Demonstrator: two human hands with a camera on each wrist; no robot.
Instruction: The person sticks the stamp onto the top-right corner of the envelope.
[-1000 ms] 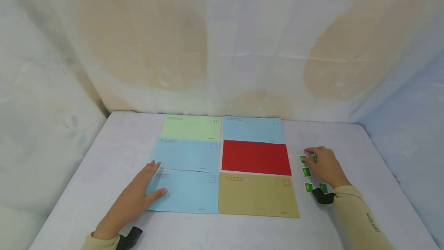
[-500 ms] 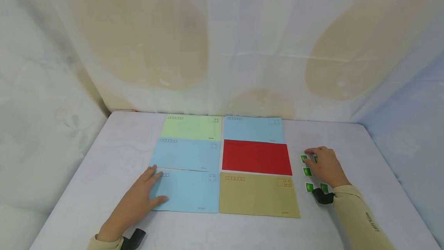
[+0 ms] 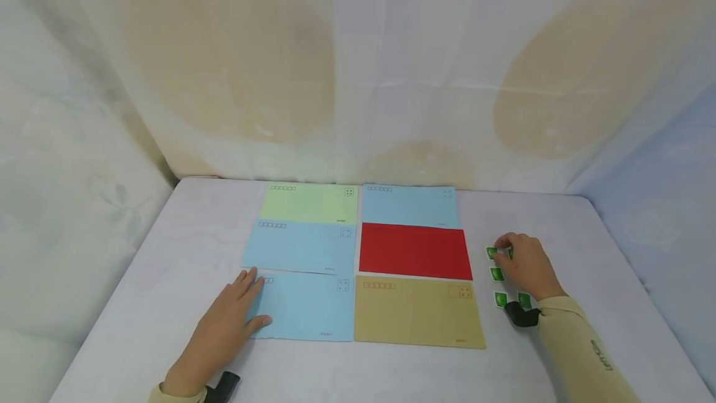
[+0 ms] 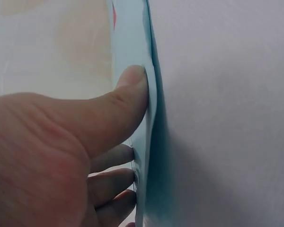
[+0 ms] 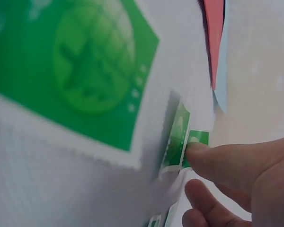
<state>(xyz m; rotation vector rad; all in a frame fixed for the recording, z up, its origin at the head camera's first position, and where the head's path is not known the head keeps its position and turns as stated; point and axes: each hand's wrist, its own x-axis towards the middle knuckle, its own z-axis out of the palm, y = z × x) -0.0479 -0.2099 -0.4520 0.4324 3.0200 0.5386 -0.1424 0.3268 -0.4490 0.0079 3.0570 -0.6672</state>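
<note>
My left hand (image 3: 220,325) lies on the left edge of the lower-left blue envelope (image 3: 307,313), fingers spread and thumb on the paper. In the left wrist view the thumb and fingertips rest along the envelope's edge (image 4: 141,109). On the right, my right hand (image 3: 526,264) is over a group of small green stamps (image 3: 496,274). Its thumb and index finger are at the far-left stamp (image 3: 491,253). In the right wrist view the thumb presses against a raised green stamp (image 5: 199,136); the index finger is mostly hidden. Another stamp (image 5: 176,137) lies beside it.
Beside and beyond the left hand's envelope are a second blue (image 3: 299,247), a pale green (image 3: 307,203), another blue (image 3: 411,207), a red (image 3: 416,250) and a tan envelope (image 3: 419,313). They form two columns on the white-covered table (image 3: 313,372). A cloth curtain (image 3: 358,67) hangs behind.
My left hand has slid slightly right along the blue envelope, its fingers covering more of the printed boxes. The right hand has stayed at the same stamp. The view has shifted slightly.
</note>
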